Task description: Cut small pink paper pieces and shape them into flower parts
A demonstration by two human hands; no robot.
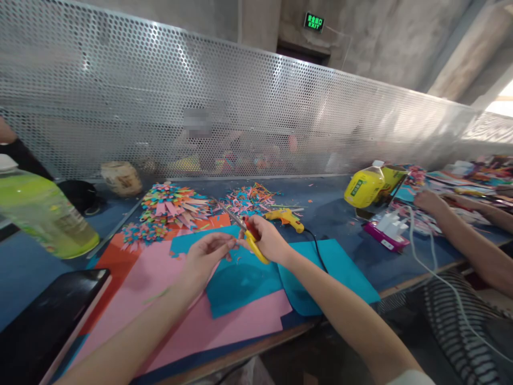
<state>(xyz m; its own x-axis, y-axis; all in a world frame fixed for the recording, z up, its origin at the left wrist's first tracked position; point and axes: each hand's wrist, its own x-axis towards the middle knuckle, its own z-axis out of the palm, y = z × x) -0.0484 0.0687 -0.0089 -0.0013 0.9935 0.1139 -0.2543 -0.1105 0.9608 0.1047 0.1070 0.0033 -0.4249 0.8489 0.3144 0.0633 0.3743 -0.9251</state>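
My right hand [264,240] is closed round yellow-handled scissors [255,247], whose blades point up and to the left. Beside it, my left hand [210,254] pinches with thumb and fingertips; what lies between them is too small to make out. Both hands are close together above blue sheets [244,283], where a few tiny scraps lie. Under these is a large pink sheet [160,321], with an orange sheet [116,278] showing at its edge. Behind my hands are a bundle of coloured paper strips [176,203] and a heap of paper bits [248,200].
A yellow glue gun [285,218] with a black cord lies right of the heap. Left are a green drink bottle [40,214] and a black flat case [48,321]. A yellow bottle [364,186] and power strip [387,235] stand right, near a co-worker's arms [460,230]. A perforated metal screen [240,107] closes the back.
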